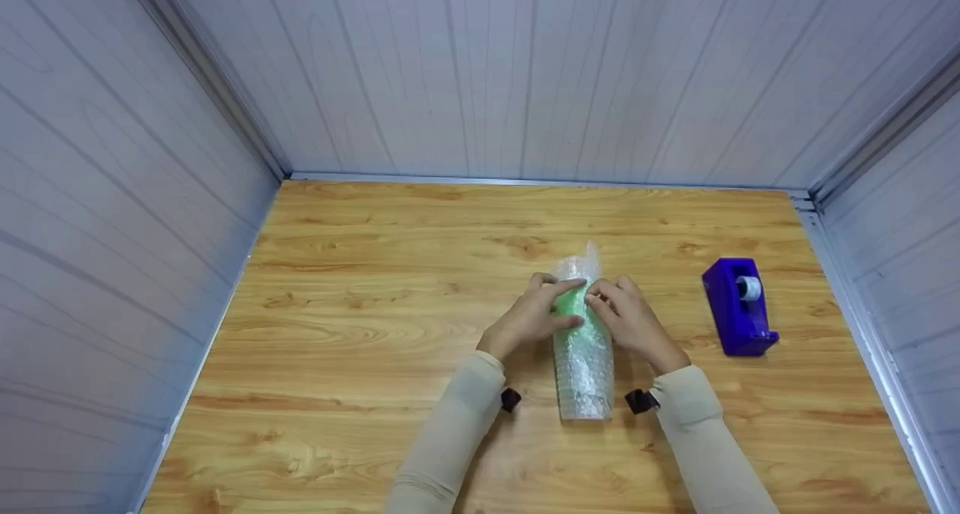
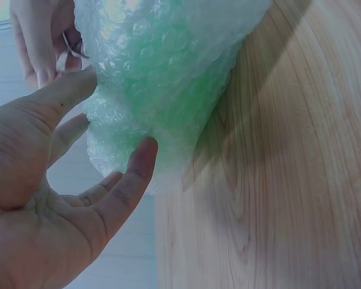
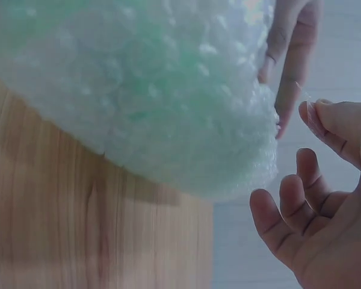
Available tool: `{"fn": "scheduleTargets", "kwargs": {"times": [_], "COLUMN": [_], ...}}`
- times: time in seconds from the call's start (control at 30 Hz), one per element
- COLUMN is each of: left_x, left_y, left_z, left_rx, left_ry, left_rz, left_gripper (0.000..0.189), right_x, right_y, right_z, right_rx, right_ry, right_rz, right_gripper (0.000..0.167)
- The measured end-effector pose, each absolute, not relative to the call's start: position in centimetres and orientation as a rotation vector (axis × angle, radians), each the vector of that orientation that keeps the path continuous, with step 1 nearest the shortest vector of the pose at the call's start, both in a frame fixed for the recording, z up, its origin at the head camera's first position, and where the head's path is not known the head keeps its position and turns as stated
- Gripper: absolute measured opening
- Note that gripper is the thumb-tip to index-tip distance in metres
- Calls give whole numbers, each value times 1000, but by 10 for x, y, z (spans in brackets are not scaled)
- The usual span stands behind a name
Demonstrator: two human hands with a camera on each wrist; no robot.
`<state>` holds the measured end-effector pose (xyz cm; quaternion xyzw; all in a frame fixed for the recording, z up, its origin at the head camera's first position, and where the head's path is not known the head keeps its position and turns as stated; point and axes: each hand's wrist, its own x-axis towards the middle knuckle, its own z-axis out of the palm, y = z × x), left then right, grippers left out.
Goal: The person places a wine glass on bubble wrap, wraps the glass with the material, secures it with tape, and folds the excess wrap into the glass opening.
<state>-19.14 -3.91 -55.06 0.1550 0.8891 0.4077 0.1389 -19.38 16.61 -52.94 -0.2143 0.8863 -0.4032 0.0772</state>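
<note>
A bundle of bubble wrap (image 1: 585, 371) lies lengthwise on the table, with something green showing through its upper half. My left hand (image 1: 531, 311) rests on its left side, the fingers spread and nearly straight against the wrap (image 2: 162, 90). On the other side, my right hand (image 1: 630, 319) is over the bundle's right edge. Between its thumb and index finger it pinches a small strip of clear tape (image 3: 313, 114), while the other fingers hang loosely bent. The green thing's shape is hidden by the layers of wrap.
To the right stands a blue tape dispenser (image 1: 731, 311) holding a roll of tape (image 1: 748, 288). The wooden table (image 1: 360, 311) is bounded by pale panel walls (image 1: 480, 79) at the back and both sides.
</note>
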Motion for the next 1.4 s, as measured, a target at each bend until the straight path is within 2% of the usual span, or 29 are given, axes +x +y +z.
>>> {"fn": "scheduleTargets", "kwargs": {"times": [0.23, 0.5, 0.6, 0.93, 1.23, 1.4], "left_x": [-192, -193, -193, -190, -190, -189], "left_y": [-38, -36, -36, -38, -35, -36], "left_z": [-548, -548, -547, -547, -550, -551], "left_rx": [461, 480, 473, 500, 473, 454], "left_ry": [2567, 2621, 2630, 2644, 2657, 2623], "left_rz": [1178, 1151, 1145, 1162, 1126, 1141], "left_gripper": [67, 62, 61, 61, 63, 63], "right_x": [-199, -198, -197, -202, -203, -207], "right_y": [156, 149, 144, 125, 124, 134], "right_z": [-529, -535, -534, -515, -511, -511], "right_rx": [-702, -1099, -1159, -976, -711, -590], "right_ry": [2726, 3089, 3198, 3192, 3099, 3050], "right_rz": [-1056, -581, -416, -109, -189, -247], "right_gripper": [16, 11, 14, 20, 24, 44]}}
